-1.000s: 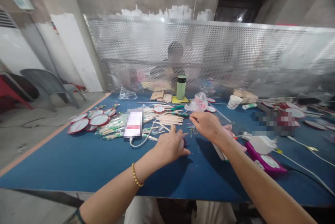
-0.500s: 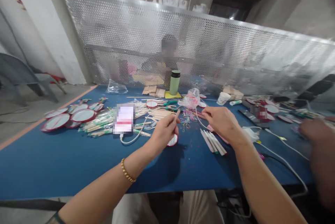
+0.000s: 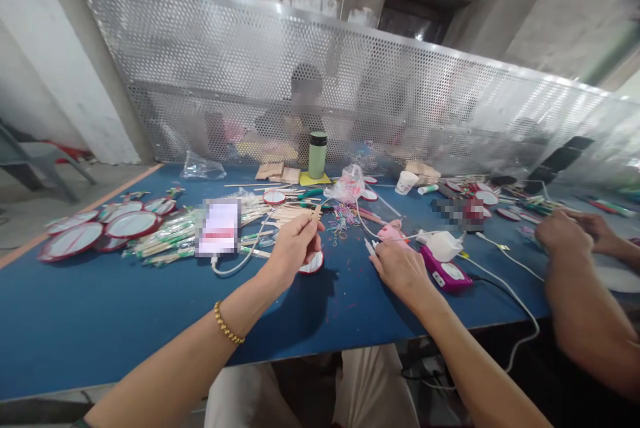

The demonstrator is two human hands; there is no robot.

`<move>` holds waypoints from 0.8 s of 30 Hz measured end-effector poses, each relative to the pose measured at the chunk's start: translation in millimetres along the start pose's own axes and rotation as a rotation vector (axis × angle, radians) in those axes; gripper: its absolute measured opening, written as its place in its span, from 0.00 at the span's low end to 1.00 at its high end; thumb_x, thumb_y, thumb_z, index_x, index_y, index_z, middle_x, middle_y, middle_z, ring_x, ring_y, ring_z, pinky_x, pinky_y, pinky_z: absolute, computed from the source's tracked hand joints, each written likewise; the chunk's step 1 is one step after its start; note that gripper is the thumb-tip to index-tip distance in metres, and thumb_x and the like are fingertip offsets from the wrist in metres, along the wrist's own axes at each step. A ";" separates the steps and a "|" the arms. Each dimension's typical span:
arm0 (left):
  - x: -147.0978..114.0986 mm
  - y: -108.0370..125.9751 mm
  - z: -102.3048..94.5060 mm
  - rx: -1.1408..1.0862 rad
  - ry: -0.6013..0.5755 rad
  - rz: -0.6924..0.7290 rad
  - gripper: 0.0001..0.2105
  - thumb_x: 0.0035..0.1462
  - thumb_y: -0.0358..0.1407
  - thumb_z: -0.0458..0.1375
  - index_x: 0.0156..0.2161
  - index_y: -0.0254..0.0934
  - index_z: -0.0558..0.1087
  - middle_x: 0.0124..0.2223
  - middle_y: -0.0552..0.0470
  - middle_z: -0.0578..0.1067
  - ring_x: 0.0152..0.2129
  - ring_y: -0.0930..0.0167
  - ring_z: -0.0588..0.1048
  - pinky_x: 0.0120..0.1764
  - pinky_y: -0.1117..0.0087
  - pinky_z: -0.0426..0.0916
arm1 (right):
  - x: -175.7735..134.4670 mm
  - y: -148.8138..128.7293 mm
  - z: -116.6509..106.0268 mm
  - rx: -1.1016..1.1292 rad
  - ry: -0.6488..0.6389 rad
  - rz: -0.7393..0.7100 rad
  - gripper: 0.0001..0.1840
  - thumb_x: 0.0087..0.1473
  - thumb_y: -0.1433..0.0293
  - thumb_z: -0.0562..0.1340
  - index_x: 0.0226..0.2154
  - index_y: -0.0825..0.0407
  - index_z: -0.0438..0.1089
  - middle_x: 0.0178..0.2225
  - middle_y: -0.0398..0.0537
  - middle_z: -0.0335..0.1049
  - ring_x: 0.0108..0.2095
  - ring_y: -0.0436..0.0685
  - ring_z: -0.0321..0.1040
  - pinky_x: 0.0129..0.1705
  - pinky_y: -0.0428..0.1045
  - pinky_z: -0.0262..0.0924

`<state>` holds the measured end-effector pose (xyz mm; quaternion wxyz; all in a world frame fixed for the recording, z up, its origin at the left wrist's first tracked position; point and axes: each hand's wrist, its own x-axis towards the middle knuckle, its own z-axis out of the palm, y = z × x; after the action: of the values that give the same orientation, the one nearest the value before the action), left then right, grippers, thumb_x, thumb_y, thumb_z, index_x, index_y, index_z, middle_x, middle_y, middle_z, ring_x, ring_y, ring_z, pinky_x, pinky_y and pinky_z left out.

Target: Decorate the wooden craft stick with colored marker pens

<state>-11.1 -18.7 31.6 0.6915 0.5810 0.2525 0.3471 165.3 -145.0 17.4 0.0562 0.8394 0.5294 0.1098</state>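
Note:
My left hand [image 3: 296, 247] is closed around a thin flat wooden stick [image 3: 317, 211], whose end points up past the fingertips. Just below that hand, a small white disc with a red rim [image 3: 313, 263] lies partly covered on the table. My right hand [image 3: 403, 271] is down at the slim white sticks [image 3: 369, 248], fingers bent over them, and hides most of the bundle. Close behind its knuckles lies a pink tool [image 3: 392, 231], its shape partly hidden. Colourful rubber bands [image 3: 344, 220] are scattered between the two hands.
A phone [image 3: 219, 228] on a white cable stands by wrapped sticks [image 3: 170, 236]. Red-rimmed discs [image 3: 131, 225] are piled left. A green bottle [image 3: 317, 156], paper cup [image 3: 406, 182] and purple power strip [image 3: 445, 269] are on the blue table [image 3: 165, 321]. A co-worker's hands [image 3: 567, 235] work at right.
My right hand has come back toward me from the pink items beyond the rubber bands, down onto the white sticks. My left hand still holds the wooden stick. The view has shifted right.

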 end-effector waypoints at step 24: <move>-8.5 -7.3 9.0 0.070 -0.150 -0.203 0.03 0.65 0.34 0.47 0.39 0.38 0.61 0.27 0.53 0.78 0.18 0.72 0.77 0.22 0.74 0.70 | -6.0 -1.9 19.8 1.526 0.146 -0.163 0.13 0.54 0.60 0.64 0.40 0.49 0.67 0.24 0.36 0.62 0.19 0.47 0.59 0.20 0.43 0.56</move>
<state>-8.4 -31.6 25.8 0.7194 0.6005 0.2694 0.2218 165.9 -149.1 -3.0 -0.5654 0.5946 0.5210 -0.2353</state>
